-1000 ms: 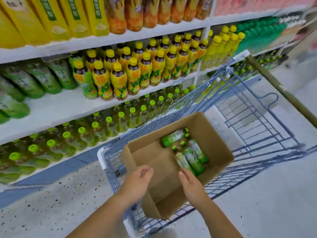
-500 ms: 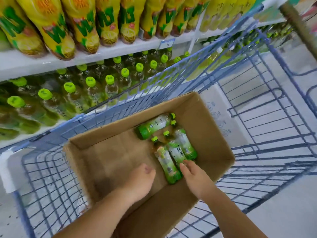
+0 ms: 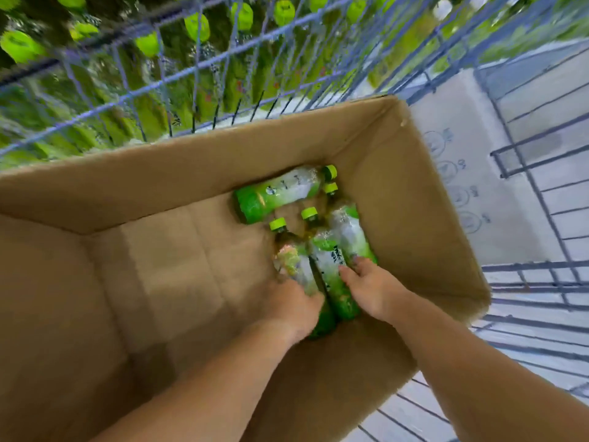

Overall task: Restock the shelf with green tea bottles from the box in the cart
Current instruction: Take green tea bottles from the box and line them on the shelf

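Green tea bottles [image 3: 277,196], four in all, lie flat in the far right corner of the cardboard box [image 3: 159,173] inside the wire cart [image 3: 191,74]. Left hand [image 3: 294,309] curls round the leftmost bottle [image 3: 291,263]; right hand [image 3: 369,288] lies on the rightmost bottle [image 3: 349,231], its grip blurred beyond telling. One hand to each bottle, likely to lift two together.

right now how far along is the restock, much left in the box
Mostly done, judging by the box: its floor is largely bare. In hand: the left hand grips the left bottle, and the right hand rests on the right bottle. Left: those two, the middle bottle and the crosswise bottle; none is out of the box yet.
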`<state>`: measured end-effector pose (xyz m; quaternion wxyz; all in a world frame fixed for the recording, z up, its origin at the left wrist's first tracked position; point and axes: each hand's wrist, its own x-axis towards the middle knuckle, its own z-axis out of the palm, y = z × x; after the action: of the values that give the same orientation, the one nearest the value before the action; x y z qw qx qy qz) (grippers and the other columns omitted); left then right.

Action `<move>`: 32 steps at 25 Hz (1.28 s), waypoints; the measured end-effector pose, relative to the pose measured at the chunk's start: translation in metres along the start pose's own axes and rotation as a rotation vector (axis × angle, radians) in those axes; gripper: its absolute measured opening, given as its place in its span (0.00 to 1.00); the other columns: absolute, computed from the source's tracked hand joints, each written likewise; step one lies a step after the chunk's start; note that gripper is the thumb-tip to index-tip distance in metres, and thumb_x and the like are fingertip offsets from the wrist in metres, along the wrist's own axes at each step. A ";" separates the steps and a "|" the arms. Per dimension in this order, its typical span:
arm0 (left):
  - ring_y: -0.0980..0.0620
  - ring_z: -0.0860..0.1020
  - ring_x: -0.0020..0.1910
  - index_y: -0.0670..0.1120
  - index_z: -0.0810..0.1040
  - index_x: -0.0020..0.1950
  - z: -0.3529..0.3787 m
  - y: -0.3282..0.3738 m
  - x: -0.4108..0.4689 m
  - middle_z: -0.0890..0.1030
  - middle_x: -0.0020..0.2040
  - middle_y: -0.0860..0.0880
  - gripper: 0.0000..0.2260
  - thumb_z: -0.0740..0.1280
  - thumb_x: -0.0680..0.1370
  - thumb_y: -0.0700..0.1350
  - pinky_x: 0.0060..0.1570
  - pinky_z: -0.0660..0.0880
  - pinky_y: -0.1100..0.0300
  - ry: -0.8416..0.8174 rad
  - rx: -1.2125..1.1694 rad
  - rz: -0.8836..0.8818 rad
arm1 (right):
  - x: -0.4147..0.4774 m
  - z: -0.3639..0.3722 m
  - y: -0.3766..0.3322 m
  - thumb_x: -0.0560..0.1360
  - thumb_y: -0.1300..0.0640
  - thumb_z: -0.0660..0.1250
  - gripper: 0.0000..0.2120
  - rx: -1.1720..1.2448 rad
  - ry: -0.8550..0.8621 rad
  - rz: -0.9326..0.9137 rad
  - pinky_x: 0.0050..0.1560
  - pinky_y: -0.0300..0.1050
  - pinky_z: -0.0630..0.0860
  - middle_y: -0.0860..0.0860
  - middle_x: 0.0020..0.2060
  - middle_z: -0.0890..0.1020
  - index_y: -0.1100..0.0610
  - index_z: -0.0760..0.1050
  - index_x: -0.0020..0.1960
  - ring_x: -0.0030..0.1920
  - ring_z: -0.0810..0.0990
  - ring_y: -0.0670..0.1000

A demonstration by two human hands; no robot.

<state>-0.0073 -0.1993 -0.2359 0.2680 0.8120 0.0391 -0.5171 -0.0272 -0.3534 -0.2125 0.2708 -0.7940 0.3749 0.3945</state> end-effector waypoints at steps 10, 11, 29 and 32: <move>0.41 0.72 0.67 0.38 0.64 0.73 0.028 0.015 0.022 0.67 0.69 0.41 0.34 0.72 0.76 0.55 0.62 0.71 0.53 0.152 -0.235 -0.201 | 0.032 0.003 0.004 0.75 0.42 0.68 0.20 -0.249 0.115 -0.065 0.53 0.47 0.78 0.55 0.53 0.82 0.55 0.77 0.60 0.52 0.81 0.57; 0.41 0.72 0.67 0.38 0.63 0.73 0.030 0.017 0.025 0.66 0.70 0.41 0.34 0.72 0.76 0.55 0.61 0.71 0.53 0.169 -0.264 -0.220 | 0.035 0.001 0.003 0.72 0.41 0.71 0.20 -0.252 0.116 -0.064 0.52 0.48 0.80 0.54 0.50 0.82 0.54 0.79 0.57 0.49 0.82 0.55; 0.50 0.81 0.45 0.49 0.74 0.56 -0.063 -0.047 -0.003 0.81 0.46 0.49 0.23 0.78 0.65 0.48 0.41 0.76 0.60 0.028 -0.234 -0.147 | 0.015 0.042 -0.035 0.55 0.52 0.77 0.28 0.461 -0.011 0.025 0.48 0.50 0.84 0.51 0.45 0.86 0.51 0.79 0.54 0.45 0.85 0.52; 0.51 0.82 0.45 0.48 0.77 0.57 -0.084 -0.046 -0.034 0.83 0.47 0.48 0.27 0.75 0.59 0.49 0.40 0.78 0.60 -0.043 -0.276 -0.110 | -0.017 0.040 -0.042 0.59 0.58 0.75 0.22 0.623 -0.016 0.013 0.44 0.51 0.84 0.56 0.44 0.86 0.53 0.80 0.53 0.42 0.86 0.54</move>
<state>0.0303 -0.1129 -0.1978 0.3489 0.7529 0.1486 -0.5379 -0.0166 -0.2939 -0.2144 0.5016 -0.6672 0.4807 0.2685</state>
